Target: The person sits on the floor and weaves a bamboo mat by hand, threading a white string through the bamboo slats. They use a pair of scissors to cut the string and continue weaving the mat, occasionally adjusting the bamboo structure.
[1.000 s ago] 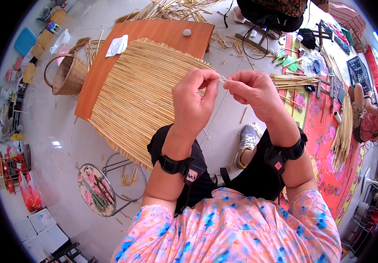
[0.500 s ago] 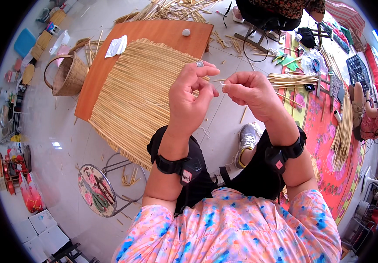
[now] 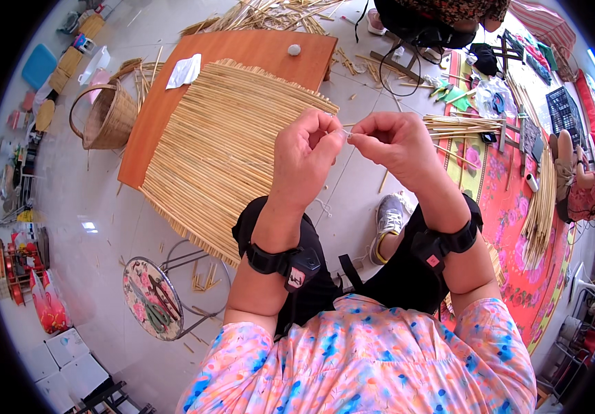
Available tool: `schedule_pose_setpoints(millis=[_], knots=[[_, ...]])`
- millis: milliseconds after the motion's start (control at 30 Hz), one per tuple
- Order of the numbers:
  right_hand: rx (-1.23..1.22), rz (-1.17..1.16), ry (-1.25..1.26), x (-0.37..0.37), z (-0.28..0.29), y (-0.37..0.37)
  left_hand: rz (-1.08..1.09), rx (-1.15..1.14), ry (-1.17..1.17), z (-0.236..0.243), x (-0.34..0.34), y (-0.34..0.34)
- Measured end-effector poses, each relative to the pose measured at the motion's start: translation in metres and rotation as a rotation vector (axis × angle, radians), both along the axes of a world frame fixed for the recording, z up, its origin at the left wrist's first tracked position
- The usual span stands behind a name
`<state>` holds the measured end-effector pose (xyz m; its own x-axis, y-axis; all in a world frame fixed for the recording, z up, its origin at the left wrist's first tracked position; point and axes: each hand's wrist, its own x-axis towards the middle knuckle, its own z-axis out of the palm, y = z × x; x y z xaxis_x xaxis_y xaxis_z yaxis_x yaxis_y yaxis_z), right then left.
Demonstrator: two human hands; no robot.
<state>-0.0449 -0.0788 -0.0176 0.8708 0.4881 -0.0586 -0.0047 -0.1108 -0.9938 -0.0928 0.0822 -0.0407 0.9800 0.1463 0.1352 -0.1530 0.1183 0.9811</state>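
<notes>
Two hands, left hand (image 3: 305, 155) and right hand (image 3: 395, 143), fingertips pinched shut on a thin thread (image 3: 348, 132) at frame centre, above the straw mat (image 3: 221, 145).

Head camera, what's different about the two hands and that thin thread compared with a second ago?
Little changed. The left hand and right hand keep their fingertips pinched together on a thin thread; their pose shifted only slightly, the left fingers curling in a bit more. No grip was released or newly taken. The woven straw mat, orange board and basket stayed where they were.
</notes>
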Motion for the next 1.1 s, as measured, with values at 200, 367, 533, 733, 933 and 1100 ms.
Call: schedule_pose_setpoints(millis=[200, 367, 533, 733, 933, 1100], knots=[[0.023, 0.035, -0.037, 0.001, -0.004, 0.000, 0.020, 0.016, 0.073, 0.004, -0.002, -0.001], [0.043, 0.127, 0.054, 0.003, 0.004, -0.005, 0.087, 0.157, -0.291, 0.005, -0.001, 0.001], [0.150, 0.205, 0.149, 0.005, 0.008, -0.008, 0.064, 0.358, -0.518, 0.007, 0.000, 0.005], [0.197, 0.275, 0.235, 0.008, 0.007, -0.013, 0.028, 0.385, -0.519, 0.013, -0.005, 0.005], [0.254, 0.335, 0.307, 0.009, 0.006, -0.016, 0.019, 0.423, -0.565, 0.016, -0.005, 0.003], [0.261, 0.380, 0.328, 0.010, 0.008, -0.018, 0.005, 0.466, -0.573, 0.018, -0.006, 0.004]])
